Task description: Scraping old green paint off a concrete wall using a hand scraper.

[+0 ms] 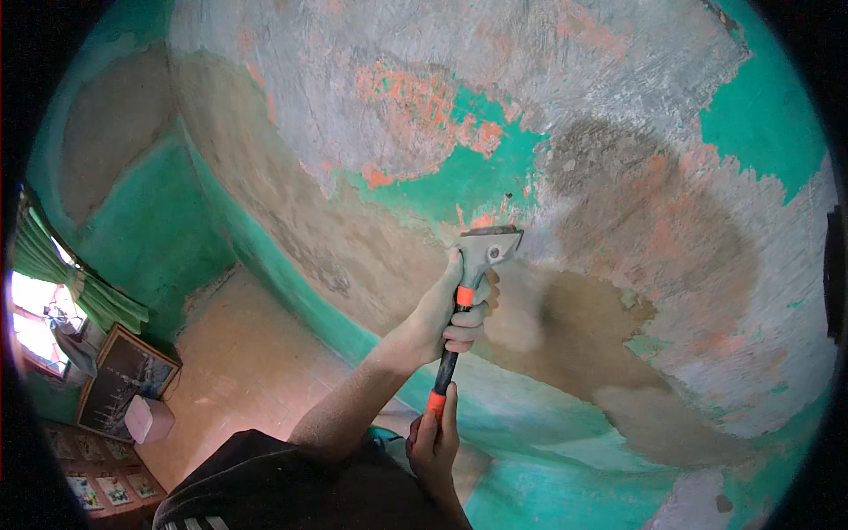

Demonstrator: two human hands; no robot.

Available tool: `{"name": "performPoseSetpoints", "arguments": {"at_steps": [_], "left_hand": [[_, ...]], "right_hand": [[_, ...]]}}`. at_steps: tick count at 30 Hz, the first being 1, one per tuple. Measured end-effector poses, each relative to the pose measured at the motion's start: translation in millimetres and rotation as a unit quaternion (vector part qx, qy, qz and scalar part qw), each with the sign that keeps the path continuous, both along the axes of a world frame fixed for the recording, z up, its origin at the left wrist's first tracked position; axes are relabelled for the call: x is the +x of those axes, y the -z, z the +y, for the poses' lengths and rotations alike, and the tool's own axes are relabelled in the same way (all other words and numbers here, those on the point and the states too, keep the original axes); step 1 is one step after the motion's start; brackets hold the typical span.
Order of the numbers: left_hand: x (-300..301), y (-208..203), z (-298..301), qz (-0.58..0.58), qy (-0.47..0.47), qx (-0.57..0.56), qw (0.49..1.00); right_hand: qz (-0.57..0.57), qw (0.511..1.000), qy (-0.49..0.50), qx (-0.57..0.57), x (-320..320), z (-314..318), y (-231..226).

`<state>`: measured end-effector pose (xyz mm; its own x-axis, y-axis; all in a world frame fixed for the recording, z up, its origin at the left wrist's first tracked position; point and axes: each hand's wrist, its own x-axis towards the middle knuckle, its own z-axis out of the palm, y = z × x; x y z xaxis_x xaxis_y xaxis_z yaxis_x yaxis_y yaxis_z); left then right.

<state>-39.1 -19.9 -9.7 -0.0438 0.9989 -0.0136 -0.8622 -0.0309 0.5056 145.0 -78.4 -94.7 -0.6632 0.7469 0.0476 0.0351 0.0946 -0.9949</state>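
Observation:
A long-handled scraper (448, 362) with a grey head, black shaft and orange bands is held up against the peeling wall. Its wide head (493, 252) meets the lower edge of a green paint patch (477, 181), beside orange streaks. My left hand (455, 309) is closed round the shaft just below the head, thumb laid along the head's side. Lower down, my right hand (433, 437) grips the orange end of the handle. Dust coats my left hand and forearm. The blade's edge against the wall is hard to make out.
Grey, bare and brown patches cover the wall (618, 53), with green paint (768, 115) at the right. At the left stand a curtained window (40, 322), a leaning framed picture (124, 380), a pale pink bin (148, 420) and a tan floor (247, 362).

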Motion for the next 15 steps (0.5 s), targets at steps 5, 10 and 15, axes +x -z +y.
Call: {"name": "performPoseSetpoints", "arguments": {"at_steps": [5,10,15], "left_hand": [[1.9,2.3,-3.9,0.012,-0.001,-0.031,0.999],[9.9,9.9,0.7,0.021,-0.011,-0.042,0.999],[-5.1,-3.5,-0.2,0.011,-0.05,-0.01,0.999]], "right_hand": [[0.017,0.999,0.004,-0.029,0.7,-7.8,8.5],[0.003,1.0,0.014,0.025,6.8,3.3,28.8],[0.004,1.0,-0.023,0.018,-6.6,16.7,9.1]]}}
